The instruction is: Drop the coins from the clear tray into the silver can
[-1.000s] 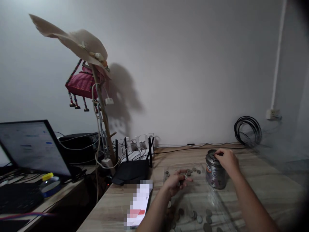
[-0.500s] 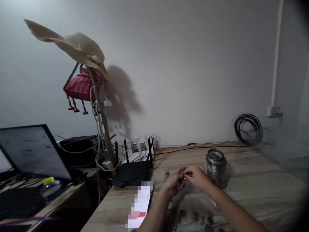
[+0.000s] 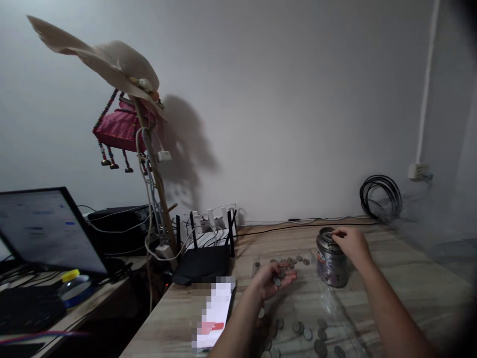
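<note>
My left hand (image 3: pixel 274 282) is palm up above the table with its fingers stretched, and several coins (image 3: pixel 277 281) lie in it. To the right stands a dark metal can (image 3: pixel 331 266), upright, with a slot in its lid. At that lid my right hand (image 3: pixel 352 243) pinches a coin, mostly hidden by the fingertips, beside the slot. More loose coins (image 3: pixel 320 347) lie scattered on a clear plastic sheet (image 3: pixel 298 311) near the front. Another group of coins (image 3: pixel 299 258) lies just beyond my left hand.
A phone (image 3: pixel 214 318) lies left of my left forearm, with a black router (image 3: pixel 203 266) behind it. Further left are a monitor (image 3: pixel 40 233) and a tape roll (image 3: pixel 76 293). A straw hat (image 3: pixel 119 64) and pink bag (image 3: pixel 119 130) hang on a stand. Coiled black cable (image 3: pixel 380 199) rests against the wall.
My right hand has moved from above my left hand rightward to the can's lid. My left palm has opened, showing the coins in it. The view has shifted slightly.
</note>
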`<state>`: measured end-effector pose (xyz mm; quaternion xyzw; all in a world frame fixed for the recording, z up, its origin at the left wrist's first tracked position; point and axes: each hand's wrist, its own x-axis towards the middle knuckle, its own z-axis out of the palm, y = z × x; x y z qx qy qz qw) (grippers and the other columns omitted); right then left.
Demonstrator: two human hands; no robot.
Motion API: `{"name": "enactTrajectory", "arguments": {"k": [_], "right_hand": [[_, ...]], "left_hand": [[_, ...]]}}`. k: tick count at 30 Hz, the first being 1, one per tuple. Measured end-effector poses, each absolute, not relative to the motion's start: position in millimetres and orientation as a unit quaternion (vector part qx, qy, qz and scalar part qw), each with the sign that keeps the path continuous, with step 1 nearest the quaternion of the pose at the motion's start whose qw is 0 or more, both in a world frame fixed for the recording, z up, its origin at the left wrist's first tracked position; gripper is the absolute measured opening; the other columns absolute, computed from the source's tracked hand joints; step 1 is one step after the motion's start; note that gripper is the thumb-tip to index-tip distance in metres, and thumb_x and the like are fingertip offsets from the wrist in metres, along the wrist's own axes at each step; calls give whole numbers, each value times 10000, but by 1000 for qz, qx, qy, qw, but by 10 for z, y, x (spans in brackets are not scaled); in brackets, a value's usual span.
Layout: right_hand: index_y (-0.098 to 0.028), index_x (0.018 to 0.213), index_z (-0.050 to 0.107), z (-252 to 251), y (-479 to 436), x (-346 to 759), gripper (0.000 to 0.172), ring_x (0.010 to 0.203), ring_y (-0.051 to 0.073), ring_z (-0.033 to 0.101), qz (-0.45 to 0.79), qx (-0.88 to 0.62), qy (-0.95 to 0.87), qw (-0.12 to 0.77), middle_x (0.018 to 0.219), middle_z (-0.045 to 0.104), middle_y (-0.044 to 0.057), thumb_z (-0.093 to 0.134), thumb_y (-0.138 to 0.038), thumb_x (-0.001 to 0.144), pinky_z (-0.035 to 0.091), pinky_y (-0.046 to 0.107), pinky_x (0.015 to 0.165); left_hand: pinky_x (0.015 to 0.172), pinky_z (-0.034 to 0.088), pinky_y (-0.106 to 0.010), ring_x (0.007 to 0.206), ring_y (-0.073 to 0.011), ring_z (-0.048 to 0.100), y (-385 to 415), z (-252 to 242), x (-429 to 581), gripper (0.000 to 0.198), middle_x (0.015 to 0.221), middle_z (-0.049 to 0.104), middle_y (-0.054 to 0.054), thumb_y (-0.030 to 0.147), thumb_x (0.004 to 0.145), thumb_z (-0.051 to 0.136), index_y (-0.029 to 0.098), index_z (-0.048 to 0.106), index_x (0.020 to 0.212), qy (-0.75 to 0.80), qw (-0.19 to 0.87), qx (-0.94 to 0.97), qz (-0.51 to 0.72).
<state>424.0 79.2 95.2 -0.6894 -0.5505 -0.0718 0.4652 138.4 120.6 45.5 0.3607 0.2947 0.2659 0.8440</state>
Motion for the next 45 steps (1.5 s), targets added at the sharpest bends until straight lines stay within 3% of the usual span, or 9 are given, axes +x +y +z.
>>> {"name": "enactTrajectory", "arguments": {"k": [4,9,11,14,19,25,29,39,45], "right_hand": [[-228,718,682,953,799,4195,188,755,227,554,-117,-708,-540,439,767,661,64,526,-329,689,372,323,640],[-185,904,662,1092,667,3733,262,858,203,534,-220,-586,-580,521,877,647,83,445,-285,796,375,325,791],[-182,884,661,1045,657,3458,259,804,177,549,-156,-553,-646,504,843,647,74,428,-267,809,388,289,753],[-200,875,671,840,715,3073,249,702,143,557,10,-544,-744,388,793,657,39,448,-252,776,385,238,635],[-183,795,682,572,819,2824,229,622,130,551,136,-533,-778,303,706,661,24,474,-180,698,351,216,553],[-212,792,660,885,717,3192,200,777,156,557,-65,-560,-706,430,804,647,37,464,-230,758,387,252,704],[-226,758,658,1037,696,3710,186,763,172,546,-184,-636,-576,480,793,630,40,491,-304,734,382,267,662],[-216,689,676,920,879,4278,195,649,180,559,-77,-711,-531,455,720,661,32,537,-348,656,359,268,551],[-190,814,675,1099,681,3993,228,847,214,539,-213,-612,-575,500,843,656,68,496,-312,745,386,332,789]], "left_hand": [[684,490,-224,874,-188,635,1183,473,1399,550,946,638,-165,-14,644,391,32,393,1192,310,828,369,287],[529,425,-157,722,-144,647,1154,490,1401,546,931,650,-153,63,705,520,89,362,1227,320,797,418,296],[412,306,-128,574,-89,603,1144,492,1398,560,895,657,-118,123,708,565,127,374,1234,319,779,455,290],[351,131,-141,402,-19,452,1144,484,1397,562,749,624,-20,177,691,589,176,414,1225,325,757,488,287],[361,89,-159,367,-6,369,1148,466,1417,510,620,505,54,197,658,599,186,474,1152,356,734,498,295],[382,97,-173,401,-34,350,1099,540,1418,363,613,532,12,391,746,512,157,547,1021,383,747,471,270],[396,86,-178,394,-28,301,1090,561,1401,349,584,485,27,415,774,463,143,574,962,397,744,463,272],[406,77,-172,398,-24,345,1095,537,1420,398,643,525,12,501,775,451,164,557,959,386,741,486,255],[401,66,-168,386,-28,319,1113,535,1396,551,638,545,-12,629,780,349,170,544,1014,363,766,470,245]]}}
